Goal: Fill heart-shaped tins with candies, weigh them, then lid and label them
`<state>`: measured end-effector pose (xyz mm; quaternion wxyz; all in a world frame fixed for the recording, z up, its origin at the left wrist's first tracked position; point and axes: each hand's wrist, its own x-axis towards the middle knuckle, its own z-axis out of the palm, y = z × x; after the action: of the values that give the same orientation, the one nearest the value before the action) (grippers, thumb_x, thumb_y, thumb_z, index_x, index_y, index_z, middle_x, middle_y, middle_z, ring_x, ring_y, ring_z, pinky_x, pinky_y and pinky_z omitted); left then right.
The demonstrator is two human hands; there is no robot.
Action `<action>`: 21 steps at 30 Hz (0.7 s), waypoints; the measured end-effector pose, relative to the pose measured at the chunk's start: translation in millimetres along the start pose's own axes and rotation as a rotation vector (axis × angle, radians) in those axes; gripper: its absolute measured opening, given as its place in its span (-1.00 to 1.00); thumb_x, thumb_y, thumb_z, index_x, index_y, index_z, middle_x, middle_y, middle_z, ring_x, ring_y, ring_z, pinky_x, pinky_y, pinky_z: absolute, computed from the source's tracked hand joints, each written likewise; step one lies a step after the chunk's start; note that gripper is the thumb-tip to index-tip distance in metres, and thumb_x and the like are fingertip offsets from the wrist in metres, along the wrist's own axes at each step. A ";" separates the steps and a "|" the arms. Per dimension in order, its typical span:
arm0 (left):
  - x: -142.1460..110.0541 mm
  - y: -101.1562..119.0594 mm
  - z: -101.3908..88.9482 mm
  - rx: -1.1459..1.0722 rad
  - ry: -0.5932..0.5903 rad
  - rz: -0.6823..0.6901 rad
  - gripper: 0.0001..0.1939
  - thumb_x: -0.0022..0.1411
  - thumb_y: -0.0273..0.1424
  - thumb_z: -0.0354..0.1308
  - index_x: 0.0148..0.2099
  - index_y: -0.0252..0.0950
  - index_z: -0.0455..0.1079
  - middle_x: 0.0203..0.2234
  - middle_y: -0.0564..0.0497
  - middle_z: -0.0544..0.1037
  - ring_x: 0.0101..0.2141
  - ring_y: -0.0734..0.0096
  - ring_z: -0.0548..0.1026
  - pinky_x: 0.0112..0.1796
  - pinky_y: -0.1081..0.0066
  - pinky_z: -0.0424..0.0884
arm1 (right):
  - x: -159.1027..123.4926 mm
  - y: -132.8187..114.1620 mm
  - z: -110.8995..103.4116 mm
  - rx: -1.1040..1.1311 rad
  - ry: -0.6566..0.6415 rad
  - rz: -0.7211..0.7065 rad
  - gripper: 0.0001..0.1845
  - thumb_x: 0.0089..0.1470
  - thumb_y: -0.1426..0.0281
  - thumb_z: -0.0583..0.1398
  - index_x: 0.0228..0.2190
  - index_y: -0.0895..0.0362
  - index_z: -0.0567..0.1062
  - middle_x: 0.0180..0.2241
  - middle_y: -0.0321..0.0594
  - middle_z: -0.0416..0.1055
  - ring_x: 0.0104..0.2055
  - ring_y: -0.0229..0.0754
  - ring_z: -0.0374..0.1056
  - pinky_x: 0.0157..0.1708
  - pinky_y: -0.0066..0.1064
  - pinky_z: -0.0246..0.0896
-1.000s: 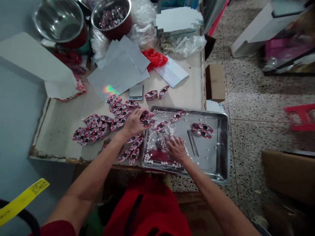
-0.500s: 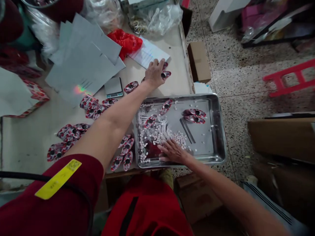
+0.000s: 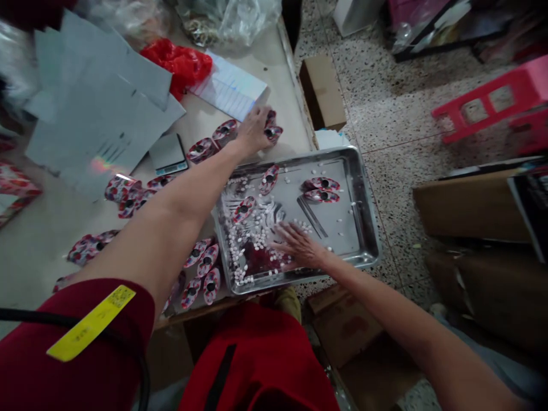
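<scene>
My left hand (image 3: 253,130) reaches over the table beyond the tray, its fingers curled round small red-and-white patterned packets (image 3: 273,133). Below it is a shallow metal tray (image 3: 357,205), where my right hand (image 3: 299,245) lies with spread fingers on scattered white tablets (image 3: 257,237). A few more patterned packets (image 3: 321,196) are in the tray, some at its right and a single one (image 3: 244,209) among the tablets. Near them rests a pair of thin metal strips (image 3: 312,217). Outside the tray's left wall stand several similar packets (image 3: 208,260).
Further packets (image 3: 128,194) are grouped left of my left forearm, near a small flat scale-like device (image 3: 168,153). Grey sheets (image 3: 94,108), a red plastic bag (image 3: 182,65) and a written paper (image 3: 231,85) lie farther back. Beyond the table edge are a cardboard box (image 3: 323,91) and a red plastic frame (image 3: 483,105).
The whole view has shifted, so the tray appears farther left and slightly higher. My right hand has moved a little rightward across the tablets. My left hand stays at the packets.
</scene>
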<state>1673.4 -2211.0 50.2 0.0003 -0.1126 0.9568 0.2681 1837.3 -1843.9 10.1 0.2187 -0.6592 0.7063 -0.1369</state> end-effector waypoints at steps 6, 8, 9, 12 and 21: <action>-0.1 -4.9 5.4 -0.067 -0.054 -0.121 0.27 -0.31 -0.46 0.71 0.41 -0.56 0.18 0.31 -0.31 0.37 0.24 0.17 0.37 0.36 0.07 0.21 | 57.9 -10.0 -0.8 -0.037 -0.022 -0.120 -0.68 0.47 0.21 0.10 0.08 0.01 0.55 0.16 0.00 0.48 0.22 0.09 0.30 0.17 -0.03 0.19; -5.6 0.2 -7.8 -0.081 -0.037 -0.090 0.20 -0.28 -0.55 0.67 0.39 -0.63 0.21 0.32 -0.34 0.37 0.27 0.12 0.36 0.37 -0.01 0.20 | 70.2 -15.0 -5.9 0.060 -0.082 0.002 -0.72 0.47 0.26 0.08 0.00 0.07 0.55 0.03 0.02 0.52 0.11 0.06 0.34 0.11 -0.09 0.22; -13.6 3.1 -15.5 -0.092 -0.019 -0.067 0.11 -0.21 -0.59 0.64 0.37 -0.63 0.24 0.32 -0.33 0.38 0.29 0.10 0.35 0.37 -0.01 0.20 | 75.3 -17.3 -8.8 0.179 -0.076 0.139 -0.76 0.44 0.27 0.13 -0.04 0.09 0.55 0.00 0.03 0.54 0.09 0.06 0.36 0.11 -0.11 0.22; -66.7 8.8 -36.3 -0.149 0.101 -0.012 -0.26 0.07 -0.59 0.51 0.29 -0.46 0.41 0.19 -0.09 0.55 0.20 0.23 0.48 0.33 0.10 0.31 | 88.3 -19.8 -19.8 0.633 0.111 0.664 -0.83 0.30 0.25 0.26 -0.22 0.10 0.54 -0.13 0.00 0.57 0.03 0.05 0.42 0.05 -0.20 0.25; -297.8 7.6 -2.8 -0.231 0.413 -0.295 -0.55 0.23 -0.27 0.41 0.10 -0.25 0.41 -0.09 -0.14 0.61 -0.13 0.13 0.64 -0.16 0.18 0.62 | 98.4 -11.6 -85.5 1.617 0.557 0.745 -0.62 0.18 0.01 0.06 -0.39 0.05 0.38 -0.52 -0.37 0.34 -0.66 -0.34 -0.10 -0.65 -0.48 -0.07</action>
<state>1962.2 -2142.0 74.6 -0.1684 -0.3024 0.8729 0.3438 1802.1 -1950.7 77.1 0.4639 0.0191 0.5894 -0.6610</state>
